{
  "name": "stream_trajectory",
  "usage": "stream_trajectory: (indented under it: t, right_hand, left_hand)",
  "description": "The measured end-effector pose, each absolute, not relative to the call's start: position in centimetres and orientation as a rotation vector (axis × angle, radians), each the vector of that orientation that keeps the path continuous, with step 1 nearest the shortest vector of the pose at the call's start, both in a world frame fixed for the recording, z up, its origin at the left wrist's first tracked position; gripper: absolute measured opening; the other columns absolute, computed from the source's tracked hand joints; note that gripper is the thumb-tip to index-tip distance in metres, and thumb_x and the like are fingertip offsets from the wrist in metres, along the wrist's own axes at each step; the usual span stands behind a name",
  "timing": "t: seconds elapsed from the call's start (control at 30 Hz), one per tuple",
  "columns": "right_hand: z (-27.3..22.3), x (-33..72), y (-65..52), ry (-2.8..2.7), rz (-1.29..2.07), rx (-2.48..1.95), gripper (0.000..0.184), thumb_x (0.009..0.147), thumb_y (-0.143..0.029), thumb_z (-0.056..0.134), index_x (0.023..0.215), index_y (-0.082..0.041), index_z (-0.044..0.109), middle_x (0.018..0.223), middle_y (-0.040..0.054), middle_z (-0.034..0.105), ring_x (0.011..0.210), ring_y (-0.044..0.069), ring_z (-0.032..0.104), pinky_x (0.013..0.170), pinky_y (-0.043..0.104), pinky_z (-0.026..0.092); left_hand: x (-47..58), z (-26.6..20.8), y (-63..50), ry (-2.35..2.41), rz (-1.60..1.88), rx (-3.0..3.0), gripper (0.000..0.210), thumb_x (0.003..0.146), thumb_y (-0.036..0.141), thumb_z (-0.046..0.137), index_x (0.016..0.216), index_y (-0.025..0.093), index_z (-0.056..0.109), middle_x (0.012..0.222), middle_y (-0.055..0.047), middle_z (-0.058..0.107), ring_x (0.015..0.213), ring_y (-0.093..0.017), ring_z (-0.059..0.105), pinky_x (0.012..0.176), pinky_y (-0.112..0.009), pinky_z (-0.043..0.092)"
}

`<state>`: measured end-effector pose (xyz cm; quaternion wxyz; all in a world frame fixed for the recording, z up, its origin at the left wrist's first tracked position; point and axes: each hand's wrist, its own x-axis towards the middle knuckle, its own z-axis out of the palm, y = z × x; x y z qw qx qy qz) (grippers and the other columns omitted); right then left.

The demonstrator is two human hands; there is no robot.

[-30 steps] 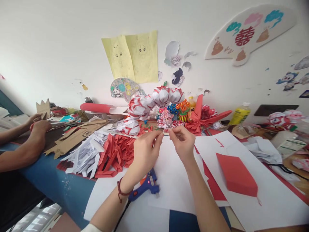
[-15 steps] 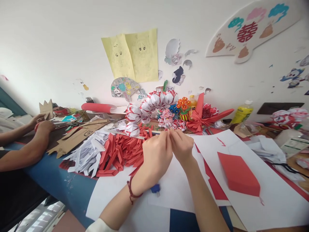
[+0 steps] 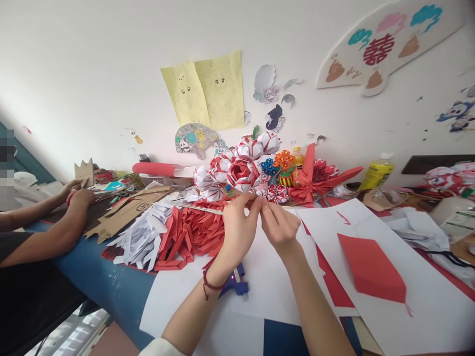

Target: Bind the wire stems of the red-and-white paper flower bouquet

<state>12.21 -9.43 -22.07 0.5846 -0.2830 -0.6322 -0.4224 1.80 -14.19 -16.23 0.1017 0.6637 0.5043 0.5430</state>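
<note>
My left hand (image 3: 239,222) is closed, thumb and fingers pinched just in front of a cluster of red and white folded-paper flowers (image 3: 245,174). My right hand (image 3: 280,225) pinches at the same spot, its fingertips meeting those of the left. What lies between the fingertips is too small to make out. Several thin sticks (image 3: 196,206) stretch leftward from beside my left hand. Under my left wrist a blue glue gun (image 3: 237,282) with a small red light rests on white paper. Red folded paper strips (image 3: 193,230) and white folded strips (image 3: 144,235) are heaped at the left.
A red folded paper piece (image 3: 378,267) lies on a white sheet (image 3: 426,321) at the right. Behind stand a yellow-labelled bottle (image 3: 377,172) and small orange flowers (image 3: 284,159). At the left, another person's hands (image 3: 79,193) work near flat cardboard (image 3: 129,207).
The red and white flower cluster has turned, and one bloom now faces me. My left hand's fingers have opened into a wider arch, still pinched at the tips. More of the glue gun shows.
</note>
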Motion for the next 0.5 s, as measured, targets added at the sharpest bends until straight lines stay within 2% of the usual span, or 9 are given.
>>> stream_trajectory:
  t: [0.1,0.17,0.27,0.4,0.5]
  right_hand:
    - [-21.8,12.2,-9.5,-1.481,-0.879,-0.617,0.026,0.077,-0.005,0.070,0.100,-0.009,0.058,0.074,0.0043,0.065,0.064,0.010,0.060,0.061,0.024,0.042]
    - [-21.5,12.3,-9.6,-1.507,-0.668,-0.590,0.021,0.080,-0.007,0.067,0.100,-0.012,0.059,0.076,0.0038,0.066,0.063,0.010,0.060,0.060,0.023,0.042]
    - [-20.8,12.5,-9.7,-1.538,-0.052,-0.606,0.013,0.086,-0.017,0.064,0.098,-0.016,0.061,0.079,0.0020,0.067,0.062,0.008,0.059,0.058,0.021,0.046]
    - [-20.2,13.3,-9.4,-1.452,0.932,-0.562,0.031,0.086,-0.040,0.065,0.102,-0.015,0.057,0.071,0.0017,0.064,0.055,0.011,0.058,0.050,0.022,0.047]
    - [-20.2,14.1,-9.0,-1.440,1.345,-0.471,0.036,0.087,-0.047,0.062,0.094,-0.012,0.057,0.063,0.0019,0.061,0.046,0.010,0.053,0.044,0.022,0.042]
  left_hand:
    - [1.6,-16.7,-13.8,1.323,1.676,1.934,0.020,0.092,0.029,0.055,0.078,0.017,0.063,0.075,0.000,0.065,0.072,-0.012,0.057,0.070,-0.023,0.042]
    - [1.4,-16.9,-13.5,1.277,1.699,1.941,0.021,0.092,0.029,0.054,0.078,0.016,0.062,0.076,0.000,0.064,0.073,-0.012,0.056,0.071,-0.022,0.042]
    - [0.8,-17.0,-12.9,1.242,1.702,1.938,0.023,0.093,0.030,0.053,0.077,0.016,0.062,0.076,0.000,0.063,0.073,-0.012,0.055,0.070,-0.022,0.042]
    - [-0.1,-16.8,-12.3,1.194,1.661,1.969,0.024,0.093,0.031,0.053,0.076,0.016,0.061,0.073,0.000,0.061,0.071,-0.012,0.054,0.067,-0.021,0.041]
    - [-0.8,-16.4,-12.1,1.113,1.557,2.039,0.027,0.093,0.033,0.053,0.075,0.016,0.061,0.072,0.000,0.060,0.070,-0.012,0.054,0.068,-0.022,0.041]
